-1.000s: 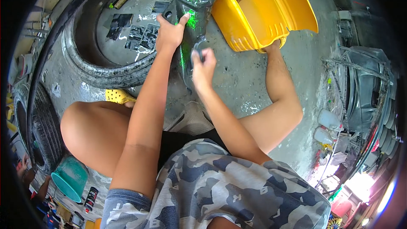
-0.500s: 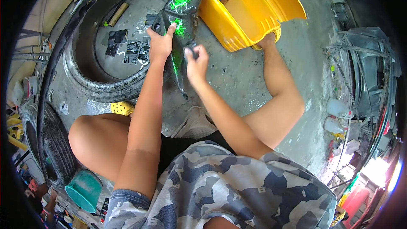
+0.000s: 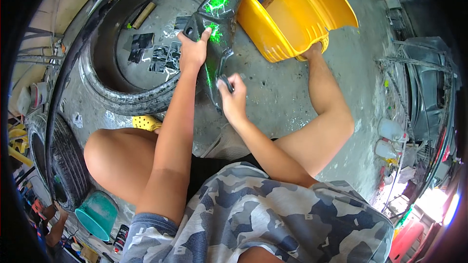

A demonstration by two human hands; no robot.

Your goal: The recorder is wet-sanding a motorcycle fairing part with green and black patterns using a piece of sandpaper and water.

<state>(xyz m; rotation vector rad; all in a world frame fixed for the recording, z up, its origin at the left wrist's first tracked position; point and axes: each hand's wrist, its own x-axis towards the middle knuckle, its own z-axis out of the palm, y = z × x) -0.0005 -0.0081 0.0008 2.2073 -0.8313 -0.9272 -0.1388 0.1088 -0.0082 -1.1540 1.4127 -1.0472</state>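
A long black plastic panel (image 3: 223, 43) with bright green and white markings leans over the edge of a tire (image 3: 139, 102), its narrow tip pointing toward me. My left hand (image 3: 195, 52) is closed around the panel's middle, thumb on the green patch and fingers beside a round hole. My right hand (image 3: 235, 101) pinches a small dark hand tool (image 3: 226, 83) against the panel's narrow lower part. Fingers cover most of this tool, so its exact kind is hidden.
Inside the tire lie black patches (image 3: 141, 44) and a short stick (image 3: 144, 15). A yellow plastic bin (image 3: 273, 34) rests beyond my right foot. Another tire (image 3: 61, 160) and a green bucket (image 3: 97, 214) stand at left. Plastic jugs (image 3: 390, 129) sit along the right.
My right hand has slid down along the panel toward its tip, with the dark tool in it. My left hand keeps its hold. The whole view has shifted slightly.
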